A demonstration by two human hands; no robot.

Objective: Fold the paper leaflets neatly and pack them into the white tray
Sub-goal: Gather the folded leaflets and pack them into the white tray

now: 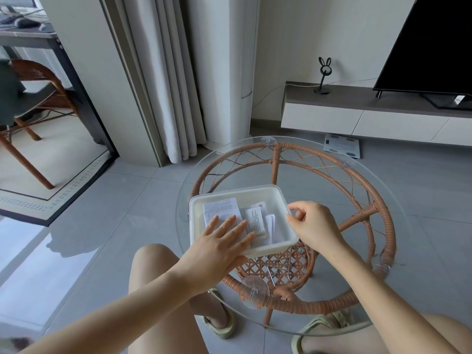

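Note:
A white tray [229, 195] sits on the round glass table [398, 200], near its front left. Inside lie folded printed leaflets: a larger one [221, 208] at the left, a smaller one [256, 220] in the middle, and more [270, 222] at the right. My left hand [224, 241] reaches over the tray's near rim, fingers spread flat on the larger leaflet. My right hand [314, 226] rests at the tray's right rim, thumb and forefinger curled at the rim's edge, holding nothing that I can make out.
The glass top rests on a rattan frame [362, 213] with a woven lower shelf. My knees and sandalled feet are under the table's near edge. A TV cabinet [357, 116] with a television, a curtain [168, 80] and a bathroom scale [342, 145] stand beyond.

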